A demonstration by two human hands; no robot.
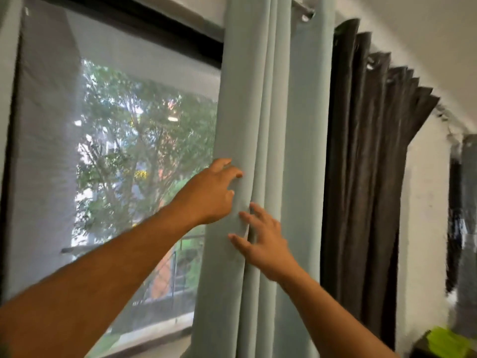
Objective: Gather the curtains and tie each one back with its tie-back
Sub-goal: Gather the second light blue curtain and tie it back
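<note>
Count: 2 curtains w/ eyelet tops – 1 pale blue curtain [271,125] and 1 dark grey curtain [361,164]. 2 hands on the blue one: left hand [211,192], right hand [263,241]. 1 window [116,151] w/ 1 mesh screen. 1 curtain rod [302,7]. 1 lime-green item [449,342] bottom right, too blurred to tell what.

Pale blue curtain [271,125], bunched, hanging

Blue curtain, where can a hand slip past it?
Free: the open window left of the blue curtain. Crowded: the front folds, where the left hand and right hand touch, and the right edge against the dark curtain.
</note>
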